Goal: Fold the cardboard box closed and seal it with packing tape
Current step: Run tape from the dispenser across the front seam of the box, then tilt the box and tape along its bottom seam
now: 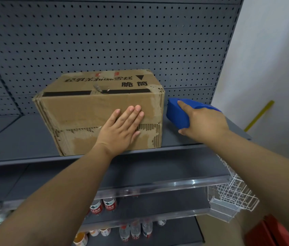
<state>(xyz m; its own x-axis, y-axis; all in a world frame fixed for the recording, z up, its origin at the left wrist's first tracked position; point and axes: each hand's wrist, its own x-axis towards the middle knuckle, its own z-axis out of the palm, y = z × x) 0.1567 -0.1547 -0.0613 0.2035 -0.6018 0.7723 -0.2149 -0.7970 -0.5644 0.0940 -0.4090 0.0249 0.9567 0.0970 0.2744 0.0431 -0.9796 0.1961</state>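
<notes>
Sitting at shelf edge (16, 161), box (79, 110) has tape dispenser (175, 116) just beside.

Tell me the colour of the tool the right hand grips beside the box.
The tape dispenser is plain blue; head view shows it.

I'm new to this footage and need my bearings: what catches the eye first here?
A worn cardboard box, closed, stands on the grey shelf, with the left hand pressed flat on its near face. Just right of the box, the right hand grips a blue tape dispenser.
</notes>
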